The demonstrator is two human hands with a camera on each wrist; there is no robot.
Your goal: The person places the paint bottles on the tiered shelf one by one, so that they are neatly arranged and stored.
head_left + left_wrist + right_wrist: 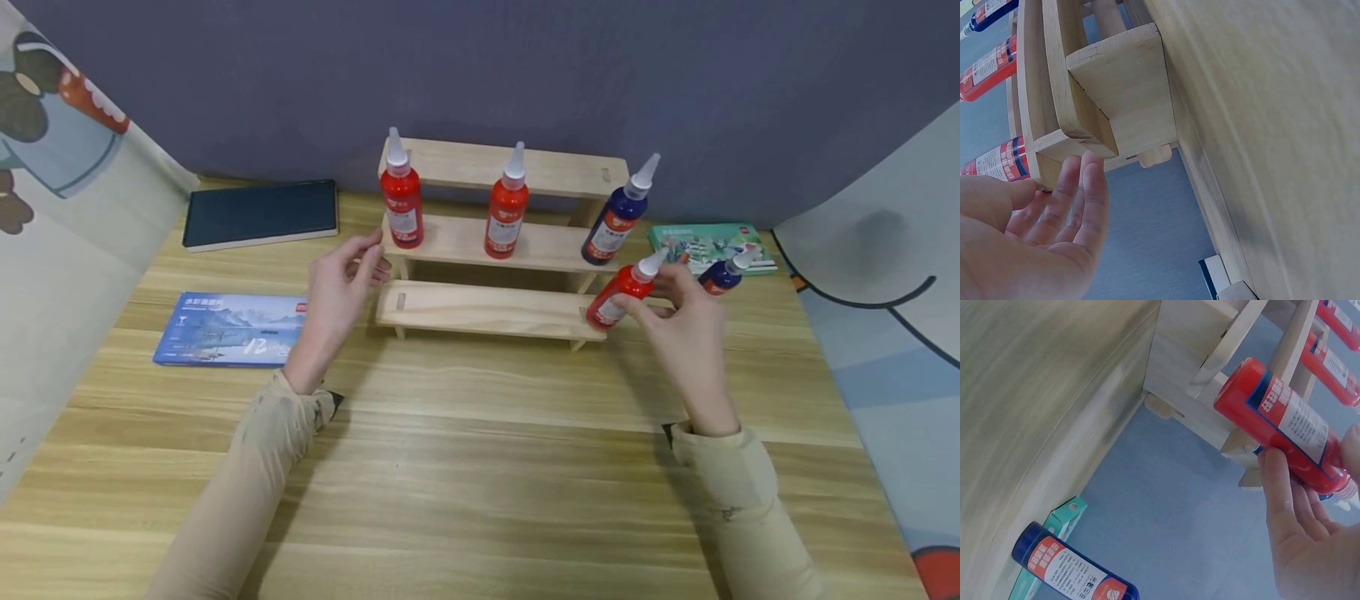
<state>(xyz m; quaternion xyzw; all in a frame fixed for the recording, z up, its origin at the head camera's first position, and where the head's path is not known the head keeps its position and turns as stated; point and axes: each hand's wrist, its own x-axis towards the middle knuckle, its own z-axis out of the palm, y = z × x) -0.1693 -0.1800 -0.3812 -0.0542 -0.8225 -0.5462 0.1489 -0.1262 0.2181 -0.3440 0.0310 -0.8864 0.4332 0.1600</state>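
My right hand [686,329] grips a red paint bottle [628,292] with a white pointed cap, tilted at the right end of the lowest step of a wooden stepped rack [487,308]. In the right wrist view, the red bottle's base is off the board. At the rack's left end, my left hand [341,283] holds the end of the middle step between thumb and fingers. On that step stand two red paint bottles [402,204] [507,212] and a dark blue paint bottle [617,221] at its right end.
Another dark blue bottle [1072,565] stands on the table to the right, by a green box [712,242]. On the left lie a blue paint box [225,329] and a dark-covered book [261,212]. A dark grey wall [480,67] rises behind the rack.
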